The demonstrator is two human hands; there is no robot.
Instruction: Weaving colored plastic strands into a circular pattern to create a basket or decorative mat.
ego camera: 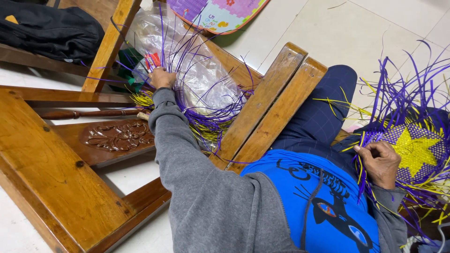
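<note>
Beside a wooden chair frame (56,178), the right hand (380,163) pinches the edge of a purple woven piece with a yellow star (415,150) on the lap, while the left hand (161,78) closes around loose purple strips (206,112) in a clear plastic bag (206,79).

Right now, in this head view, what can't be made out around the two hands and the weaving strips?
- Left hand: fingers buried among the purple strips and clear plastic bag; grip unclear.
- Bag contents: blurred by crinkled plastic.
- Right hand: fingertips hidden behind the woven piece with a yellow star, whose far side the right edge cuts off.
- Black bag: cut off by the top-left edge.
</note>
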